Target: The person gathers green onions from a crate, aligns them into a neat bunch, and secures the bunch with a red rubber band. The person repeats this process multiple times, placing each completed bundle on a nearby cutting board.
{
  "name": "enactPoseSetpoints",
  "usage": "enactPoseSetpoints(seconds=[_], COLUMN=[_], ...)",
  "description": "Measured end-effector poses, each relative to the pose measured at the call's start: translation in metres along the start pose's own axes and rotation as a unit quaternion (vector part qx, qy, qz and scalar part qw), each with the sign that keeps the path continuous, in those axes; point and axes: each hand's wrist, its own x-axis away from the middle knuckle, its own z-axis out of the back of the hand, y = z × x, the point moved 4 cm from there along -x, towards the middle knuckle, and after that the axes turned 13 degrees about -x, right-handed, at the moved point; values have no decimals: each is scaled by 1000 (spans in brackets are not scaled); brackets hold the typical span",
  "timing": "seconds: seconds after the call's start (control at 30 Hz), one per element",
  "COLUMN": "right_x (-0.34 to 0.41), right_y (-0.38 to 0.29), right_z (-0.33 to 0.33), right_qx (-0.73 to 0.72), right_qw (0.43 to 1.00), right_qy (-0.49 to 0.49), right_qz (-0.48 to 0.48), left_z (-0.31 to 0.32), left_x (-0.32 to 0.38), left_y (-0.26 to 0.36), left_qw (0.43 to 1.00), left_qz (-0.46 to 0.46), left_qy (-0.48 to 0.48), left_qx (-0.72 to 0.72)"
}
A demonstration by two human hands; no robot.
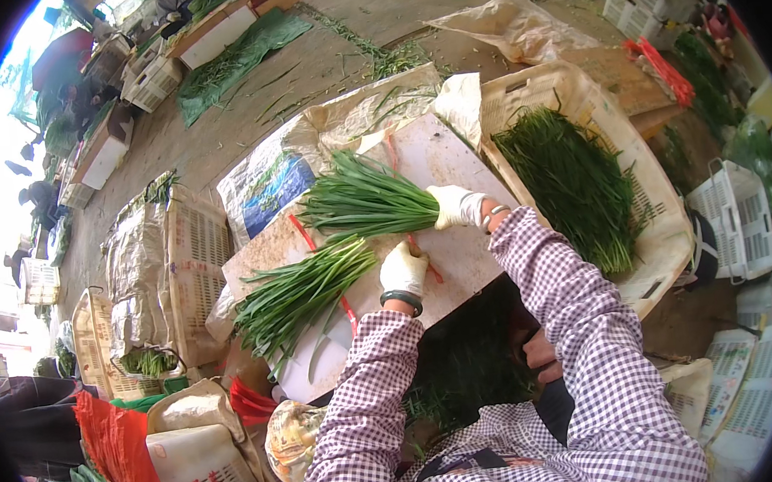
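My right hand [455, 205], in a white glove, grips one end of a bunch of long green leaves like Chinese chives [368, 198]. Its leaves fan out to the left over a pale, dirt-specked board [460, 262]. Lower on the same board lies a second leafy bunch [307, 286], with a red strip [349, 313] running out from under it. My left hand [403, 269], also gloved, is just right of that bunch's cut ends. Its fingers are curled beside another red strip [435, 272]; whether they pinch it is hidden.
To the right stands a cream plastic crate [659, 217] heaped with dark green leaves [563, 184]. A covered crate [199, 271] is on the left, a red cloth [126, 456] at lower left. Leaf scraps [398, 59] litter the concrete floor. Other people are at the far upper left.
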Motion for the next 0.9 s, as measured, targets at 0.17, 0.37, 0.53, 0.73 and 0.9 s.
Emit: enactPoseSetpoints(seconds=[0.17,0.37,0.53,0.73,0.9], right_x=[5,-10,-18,2,-4], right_y=[-10,-12,-9,-33,-29], right_z=[32,16,20,12,5], right_qx=[-144,-57,221,281,267], right_qw=[981,976,973,958,963], right_qy=[-37,-154,-3,26,40], right_qz=[123,145,67,44,29], left_z=[2,-1,5,29,61], left_x=[-8,-11,0,12,13], left_y=[6,16,17,22,41], left_qw=[994,994,997,994,971], left_qz=[-103,-95,-71,-101,-185], left_qy=[6,35,11,26,150], left_qx=[-19,-34,-2,-30,-31])
